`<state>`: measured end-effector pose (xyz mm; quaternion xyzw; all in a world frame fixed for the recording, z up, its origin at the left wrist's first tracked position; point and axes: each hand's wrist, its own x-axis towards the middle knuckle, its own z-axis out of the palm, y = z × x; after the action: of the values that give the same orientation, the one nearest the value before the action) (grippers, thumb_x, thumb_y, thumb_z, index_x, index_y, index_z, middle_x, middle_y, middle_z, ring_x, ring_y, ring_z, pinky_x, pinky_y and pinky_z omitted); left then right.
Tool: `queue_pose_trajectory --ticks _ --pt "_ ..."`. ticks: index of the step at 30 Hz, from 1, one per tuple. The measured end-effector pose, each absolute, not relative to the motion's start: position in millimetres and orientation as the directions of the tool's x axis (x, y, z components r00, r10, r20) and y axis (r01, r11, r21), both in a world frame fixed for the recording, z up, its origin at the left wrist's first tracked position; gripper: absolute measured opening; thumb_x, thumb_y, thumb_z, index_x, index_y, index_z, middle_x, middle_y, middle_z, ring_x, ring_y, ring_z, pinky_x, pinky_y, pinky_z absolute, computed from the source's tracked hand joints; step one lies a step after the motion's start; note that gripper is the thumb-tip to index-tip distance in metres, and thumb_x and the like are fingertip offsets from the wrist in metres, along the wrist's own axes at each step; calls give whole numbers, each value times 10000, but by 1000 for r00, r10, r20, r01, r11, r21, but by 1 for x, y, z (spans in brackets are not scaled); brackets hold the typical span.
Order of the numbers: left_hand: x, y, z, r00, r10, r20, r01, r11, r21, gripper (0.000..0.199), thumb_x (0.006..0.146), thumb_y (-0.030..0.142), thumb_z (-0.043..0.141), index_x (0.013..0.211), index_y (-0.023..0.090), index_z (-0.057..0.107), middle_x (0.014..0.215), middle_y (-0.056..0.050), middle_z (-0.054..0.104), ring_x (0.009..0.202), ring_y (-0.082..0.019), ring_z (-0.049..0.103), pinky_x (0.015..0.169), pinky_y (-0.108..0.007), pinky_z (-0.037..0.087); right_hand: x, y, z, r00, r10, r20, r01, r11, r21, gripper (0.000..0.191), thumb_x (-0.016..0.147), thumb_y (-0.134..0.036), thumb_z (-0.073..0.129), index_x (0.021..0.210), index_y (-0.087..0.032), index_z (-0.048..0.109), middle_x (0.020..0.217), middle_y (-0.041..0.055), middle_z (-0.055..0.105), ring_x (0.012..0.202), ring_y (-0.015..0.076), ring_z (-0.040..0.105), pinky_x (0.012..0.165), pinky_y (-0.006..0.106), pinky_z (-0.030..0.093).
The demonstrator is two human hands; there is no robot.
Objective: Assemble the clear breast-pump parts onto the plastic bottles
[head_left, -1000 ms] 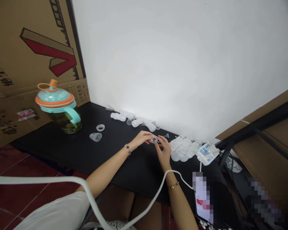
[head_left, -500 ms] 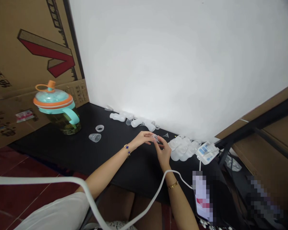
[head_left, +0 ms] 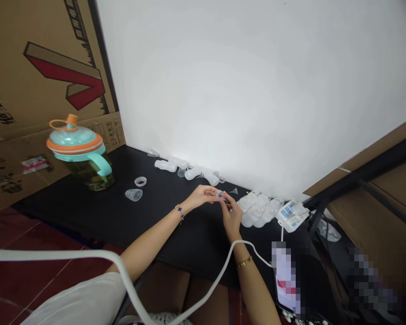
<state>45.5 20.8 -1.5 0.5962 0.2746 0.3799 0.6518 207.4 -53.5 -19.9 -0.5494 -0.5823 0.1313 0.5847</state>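
Between my fingertips is a small clear plastic piece, pinched from both sides above the black table. My left hand grips it from the left, and my right hand from the right. Its exact shape is partly hidden by the fingers. To the left on the table lie a clear ring and a clear dome-shaped cap. Several white bottles lie along the wall. More bottles are grouped just right of my right hand.
A teal and orange lidded jug stands at the left. A white box is at the right, with a phone nearer me. A thick white cable loops across the foreground below my forearms.
The clear piece has turned slightly between my fingertips, and my right hand has shifted a little to the right. Everything on the table is where it was.
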Motion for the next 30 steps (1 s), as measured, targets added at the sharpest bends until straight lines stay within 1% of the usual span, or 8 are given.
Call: queue_pose_trajectory --ticks 12,18,24,30 --pt "43 22 -1 580 803 134 -180 -34 983 412 709 317 858 1055 118 754 880 -87 766 745 -168 700 700 -267 525 207 -54 -19 281 785 552 498 372 -783 309 938 -477 650 1037 -215 783 1173 115 770 1038 287 740 794 390 616" --pt "44 23 -4 587 793 160 -209 -42 977 418 717 303 855 1074 110 757 890 -94 771 771 -175 708 730 -274 529 208 -53 -20 279 791 544 485 372 -791 319 938 -482 647 1042 -212 782 1183 119 767 1055 292 737 788 390 618" --pt "43 23 -2 596 786 162 -203 -48 978 412 726 295 853 1086 116 763 914 -98 779 804 -181 719 766 -276 535 208 -55 -18 294 798 526 464 362 -808 310 932 -477 653 1037 -217 785 1186 116 766 1030 291 742 781 399 624" --pt "42 22 -1 596 781 185 -187 -89 978 417 751 330 839 1106 124 764 947 -101 781 862 -203 727 808 -294 546 206 -56 -16 304 799 519 456 356 -816 321 926 -489 651 1026 -212 780 1172 121 768 1036 289 737 774 395 622"
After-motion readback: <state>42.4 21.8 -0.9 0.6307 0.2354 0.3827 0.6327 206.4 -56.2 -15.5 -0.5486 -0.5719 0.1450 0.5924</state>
